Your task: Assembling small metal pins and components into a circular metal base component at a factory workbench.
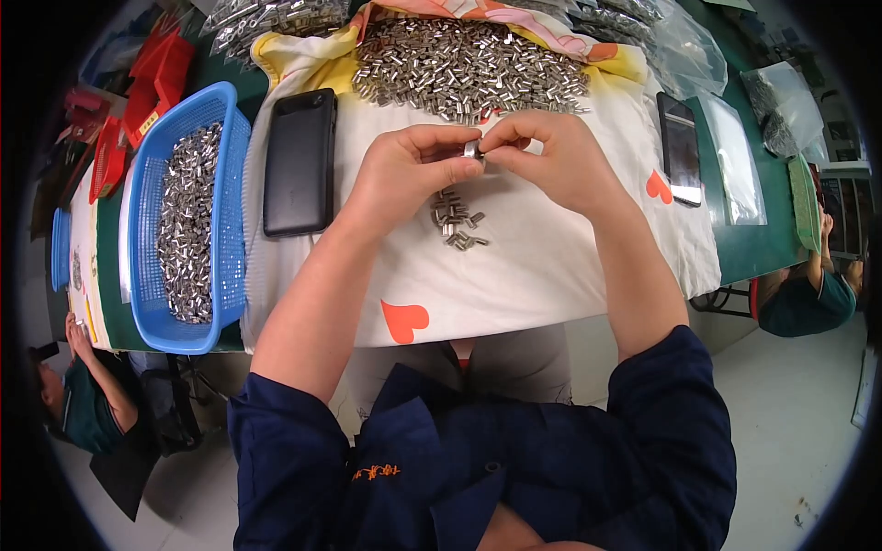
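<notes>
Over the white cloth (pixel 514 285), my two hands meet in front of a large heap of small shiny metal cylinders (pixel 469 64). Between thumb and fingers, my left hand (pixel 404 170) pinches a small silver metal cylinder (pixel 471 149). My right hand (pixel 559 163) is closed in a pinch against that piece's right end; whatever its fingertips hold is too small to name. Just below my hands lies a small loose group of metal cylinders (pixel 455 220).
A blue plastic basket (pixel 234 174) of similar metal pieces stands at left, beside a black rectangular case (pixel 299 165). A phone (pixel 680 147) and clear plastic bags (pixel 732 161) lie at right. Red bins (pixel 156 78) stand far left. Other people sit at both sides.
</notes>
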The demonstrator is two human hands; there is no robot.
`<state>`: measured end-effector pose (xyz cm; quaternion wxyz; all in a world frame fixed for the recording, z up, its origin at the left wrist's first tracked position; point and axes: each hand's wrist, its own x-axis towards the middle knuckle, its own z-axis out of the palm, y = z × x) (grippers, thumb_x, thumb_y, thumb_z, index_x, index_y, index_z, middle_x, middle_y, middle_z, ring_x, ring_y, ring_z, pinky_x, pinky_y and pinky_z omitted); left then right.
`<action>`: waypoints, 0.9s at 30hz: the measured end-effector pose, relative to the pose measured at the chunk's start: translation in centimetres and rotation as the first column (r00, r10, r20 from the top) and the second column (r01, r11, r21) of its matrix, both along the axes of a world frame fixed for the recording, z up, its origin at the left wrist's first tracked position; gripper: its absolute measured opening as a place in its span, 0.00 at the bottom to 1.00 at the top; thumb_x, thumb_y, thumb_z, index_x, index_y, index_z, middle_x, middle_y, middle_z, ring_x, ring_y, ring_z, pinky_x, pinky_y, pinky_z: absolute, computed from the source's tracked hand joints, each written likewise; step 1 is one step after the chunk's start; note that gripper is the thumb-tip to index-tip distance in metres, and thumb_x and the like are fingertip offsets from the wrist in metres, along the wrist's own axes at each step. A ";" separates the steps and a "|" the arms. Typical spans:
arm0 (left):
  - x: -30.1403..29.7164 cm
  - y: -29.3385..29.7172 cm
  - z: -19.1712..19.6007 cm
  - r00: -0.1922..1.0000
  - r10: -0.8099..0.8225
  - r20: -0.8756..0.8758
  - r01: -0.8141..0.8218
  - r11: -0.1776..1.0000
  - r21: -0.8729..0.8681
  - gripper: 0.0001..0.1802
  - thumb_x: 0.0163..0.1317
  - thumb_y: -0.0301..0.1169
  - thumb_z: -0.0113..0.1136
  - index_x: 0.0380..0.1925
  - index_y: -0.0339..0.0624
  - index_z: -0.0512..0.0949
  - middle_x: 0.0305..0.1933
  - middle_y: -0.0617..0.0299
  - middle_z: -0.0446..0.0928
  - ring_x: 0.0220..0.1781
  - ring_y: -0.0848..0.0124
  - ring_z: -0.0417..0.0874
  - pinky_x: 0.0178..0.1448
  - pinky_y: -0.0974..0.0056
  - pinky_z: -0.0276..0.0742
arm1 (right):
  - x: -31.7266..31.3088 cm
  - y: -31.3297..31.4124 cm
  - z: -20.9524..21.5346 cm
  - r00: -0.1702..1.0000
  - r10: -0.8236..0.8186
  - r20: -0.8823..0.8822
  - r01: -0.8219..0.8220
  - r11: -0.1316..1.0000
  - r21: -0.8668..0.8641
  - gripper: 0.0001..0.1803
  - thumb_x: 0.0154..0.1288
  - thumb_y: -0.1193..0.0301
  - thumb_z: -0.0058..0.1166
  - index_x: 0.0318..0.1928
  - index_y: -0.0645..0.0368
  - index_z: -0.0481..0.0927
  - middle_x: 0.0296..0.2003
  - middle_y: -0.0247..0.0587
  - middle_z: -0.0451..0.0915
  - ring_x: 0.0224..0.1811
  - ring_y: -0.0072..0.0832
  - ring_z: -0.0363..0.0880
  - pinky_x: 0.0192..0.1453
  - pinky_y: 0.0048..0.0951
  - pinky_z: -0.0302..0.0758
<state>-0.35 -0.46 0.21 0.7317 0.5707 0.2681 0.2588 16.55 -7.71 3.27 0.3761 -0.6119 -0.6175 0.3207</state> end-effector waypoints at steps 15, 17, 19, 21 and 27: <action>0.1 -0.3 -0.1 0.984 -0.106 -0.140 0.114 0.992 0.049 0.14 0.49 0.23 0.62 0.39 0.37 0.77 0.30 0.68 0.76 0.32 0.83 0.74 0.36 0.78 0.70 | 0.9 2.7 -3.8 0.755 -0.260 0.602 -0.011 0.913 0.408 0.06 0.47 0.73 0.51 0.28 0.56 0.79 0.25 0.40 0.75 0.33 0.37 0.73 0.39 0.35 0.69; 0.2 -0.3 -0.1 0.986 -0.104 -0.130 0.109 0.993 0.035 0.14 0.49 0.23 0.62 0.39 0.36 0.77 0.30 0.69 0.77 0.32 0.84 0.74 0.36 0.78 0.71 | 0.8 2.3 -3.4 0.747 -0.239 0.620 -0.028 0.921 0.389 0.05 0.47 0.73 0.51 0.27 0.56 0.79 0.25 0.39 0.75 0.33 0.37 0.72 0.39 0.35 0.69; 0.2 -0.2 0.0 0.993 -0.070 -0.090 0.071 0.997 0.009 0.15 0.50 0.23 0.61 0.40 0.35 0.76 0.32 0.66 0.77 0.33 0.82 0.75 0.37 0.77 0.71 | 1.0 1.7 -2.7 0.731 -0.161 0.664 -0.020 0.966 0.256 0.05 0.46 0.73 0.52 0.26 0.57 0.78 0.24 0.39 0.75 0.32 0.38 0.72 0.38 0.36 0.69; 0.2 0.0 -0.3 0.998 -0.032 -0.048 0.032 0.999 0.003 0.15 0.50 0.23 0.61 0.41 0.34 0.75 0.33 0.65 0.77 0.33 0.81 0.76 0.38 0.76 0.72 | 0.6 1.5 -2.3 0.783 -0.156 0.603 0.000 0.968 0.250 0.04 0.46 0.74 0.52 0.26 0.58 0.78 0.24 0.39 0.75 0.31 0.36 0.73 0.38 0.34 0.69; 0.1 0.4 -0.5 0.998 0.042 0.045 -0.037 0.995 -0.090 0.16 0.50 0.22 0.61 0.42 0.34 0.74 0.36 0.62 0.77 0.35 0.78 0.77 0.40 0.75 0.73 | -0.1 0.4 -0.6 0.998 -0.061 -0.015 0.062 0.994 0.092 0.05 0.49 0.75 0.52 0.28 0.62 0.76 0.26 0.37 0.78 0.30 0.25 0.76 0.36 0.24 0.71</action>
